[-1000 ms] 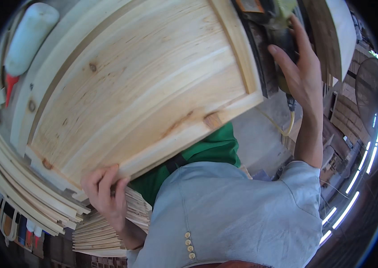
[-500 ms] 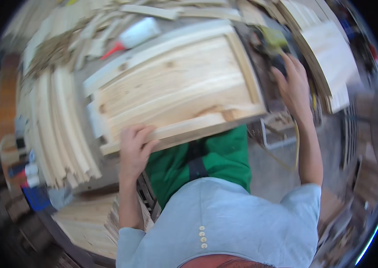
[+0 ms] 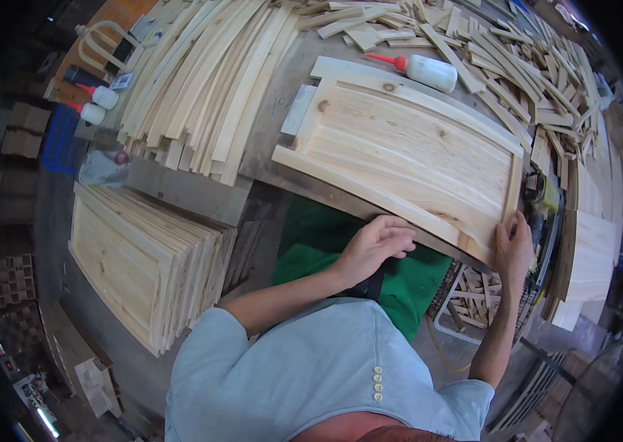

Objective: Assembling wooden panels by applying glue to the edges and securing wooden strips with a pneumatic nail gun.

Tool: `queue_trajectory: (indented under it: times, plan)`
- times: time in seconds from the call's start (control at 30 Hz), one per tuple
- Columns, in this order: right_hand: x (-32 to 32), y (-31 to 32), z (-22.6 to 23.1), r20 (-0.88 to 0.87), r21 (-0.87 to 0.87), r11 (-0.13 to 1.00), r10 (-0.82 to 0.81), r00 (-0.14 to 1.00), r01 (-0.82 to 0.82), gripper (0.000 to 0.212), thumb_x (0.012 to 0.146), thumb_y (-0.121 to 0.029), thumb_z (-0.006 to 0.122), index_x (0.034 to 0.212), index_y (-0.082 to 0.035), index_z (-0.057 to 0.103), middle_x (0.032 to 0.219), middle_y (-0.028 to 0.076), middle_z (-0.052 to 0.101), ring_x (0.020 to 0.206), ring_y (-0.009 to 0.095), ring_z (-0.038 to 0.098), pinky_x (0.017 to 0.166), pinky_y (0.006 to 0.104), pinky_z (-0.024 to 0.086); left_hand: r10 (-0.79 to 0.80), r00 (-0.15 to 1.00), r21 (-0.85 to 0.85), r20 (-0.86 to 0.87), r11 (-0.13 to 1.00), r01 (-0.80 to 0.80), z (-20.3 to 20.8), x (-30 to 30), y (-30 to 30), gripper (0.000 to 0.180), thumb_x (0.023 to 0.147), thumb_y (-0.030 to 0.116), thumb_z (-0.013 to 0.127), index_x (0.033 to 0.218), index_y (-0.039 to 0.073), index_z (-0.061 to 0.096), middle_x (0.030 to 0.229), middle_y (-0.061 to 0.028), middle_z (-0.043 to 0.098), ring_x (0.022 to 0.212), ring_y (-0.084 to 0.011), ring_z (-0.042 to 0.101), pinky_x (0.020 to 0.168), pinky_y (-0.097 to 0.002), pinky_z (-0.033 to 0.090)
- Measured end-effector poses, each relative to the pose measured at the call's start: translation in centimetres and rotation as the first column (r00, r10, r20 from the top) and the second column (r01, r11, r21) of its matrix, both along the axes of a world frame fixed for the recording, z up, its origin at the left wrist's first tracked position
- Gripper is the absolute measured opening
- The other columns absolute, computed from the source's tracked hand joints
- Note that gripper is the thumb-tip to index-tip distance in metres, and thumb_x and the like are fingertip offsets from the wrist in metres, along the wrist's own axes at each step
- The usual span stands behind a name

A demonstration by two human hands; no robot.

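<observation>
A pale framed wooden panel (image 3: 407,155) lies at a slant on the workbench (image 3: 267,140), its near rail along the front edge. My right hand (image 3: 515,247) grips the panel's near right corner, with the thumb on the inner side of the frame. Just in front of the near rail is my left hand (image 3: 379,247), its fingers curled together. Whether anything is inside them is hidden. Beyond my right hand a green and black power tool (image 3: 545,197) lies at the panel's right end. A white squeeze bottle (image 3: 431,74) with a red nozzle lies behind the panel.
Long wooden strips (image 3: 208,81) lie left of the panel; short offcuts (image 3: 510,66) are heaped behind it. At lower left stands a stack of framed panels (image 3: 153,265). Flat boards (image 3: 588,258) are piled at right, above a crate of scraps (image 3: 470,298). Two more bottles (image 3: 98,103) stand far left.
My right hand has left the power tool and now grips the panel's corner. My left hand has come off the panel's near rail. The whole view has swung leftward.
</observation>
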State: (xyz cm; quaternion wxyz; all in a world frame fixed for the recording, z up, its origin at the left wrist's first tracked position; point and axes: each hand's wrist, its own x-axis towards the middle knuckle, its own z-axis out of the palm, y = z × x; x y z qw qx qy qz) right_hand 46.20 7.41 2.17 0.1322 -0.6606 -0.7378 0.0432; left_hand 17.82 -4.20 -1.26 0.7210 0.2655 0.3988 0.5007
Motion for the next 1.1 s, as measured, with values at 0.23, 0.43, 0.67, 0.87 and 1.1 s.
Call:
queue_trajectory:
  times: [0.23,0.43,0.67,0.87,1.1]
  plan:
    - [0.4,-2.5,2.3,-0.23,-0.011,0.993,-0.119,0.966,0.12,0.051,0.085,-0.014,0.067,0.131,0.003,0.051,0.087,0.008,0.055,0.075,0.018,0.053,0.071,0.0311,0.047,0.204,0.947,-0.073,0.25,0.979,-0.192,0.1,3.6,1.6,0.043,0.095,0.025,0.061,0.127,0.0,0.044,0.116,-0.0117,0.059,0.103,-0.0182,0.061,0.089,-0.0346,0.052]
    - [1.3,-1.0,1.3,-0.759,-0.27,0.957,-0.277,0.59,0.102,0.05,0.092,-0.017,0.061,0.136,0.002,0.046,0.104,0.009,0.06,0.093,0.014,0.055,0.08,0.0265,0.045,0.193,0.972,-0.018,0.136,0.981,-0.192,0.3,2.9,-0.1,0.035,0.094,0.017,0.06,0.123,-0.002,0.051,0.112,-0.01,0.061,0.103,-0.0154,0.059,0.09,-0.0316,0.049]
    - [-4.3,3.8,3.9,-0.925,-0.143,0.982,-0.089,0.369,-0.121,0.052,0.092,-0.01,0.057,0.14,0.0,0.041,0.117,0.013,0.059,0.104,0.018,0.059,0.09,0.0297,0.046,0.327,0.945,0.15,-0.017,0.935,-0.321,7.1,-7.5,-2.8,0.037,0.089,0.009,0.062,0.123,-0.002,0.052,0.11,-0.0071,0.062,0.1,-0.013,0.058,0.088,-0.0301,0.048]
    - [-24.3,-0.4,7.8,-0.955,-0.156,0.663,0.088,0.284,-0.732,0.059,0.083,-0.014,0.066,0.135,0.005,0.046,0.095,0.007,0.061,0.081,0.014,0.059,0.068,0.0266,0.049,0.879,0.348,0.2,-0.325,0.424,-0.883,12.6,-21.7,-16.2,0.032,0.089,0.008,0.058,0.119,0.0,0.052,0.11,-0.0098,0.063,0.101,-0.0166,0.062,0.089,-0.032,0.051]
    - [-40.0,-13.4,6.2,-0.969,-0.128,0.348,0.157,0.192,-0.929,0.047,0.085,-0.009,0.071,0.125,0.004,0.05,0.071,0.004,0.06,0.063,0.012,0.058,0.059,0.0258,0.048,0.86,-0.073,0.316,-0.505,0.105,-0.943,12.9,-30.6,-29.6,0.038,0.091,0.012,0.056,0.125,-0.005,0.052,0.113,-0.0139,0.064,0.102,-0.0211,0.062,0.091,-0.0321,0.048]
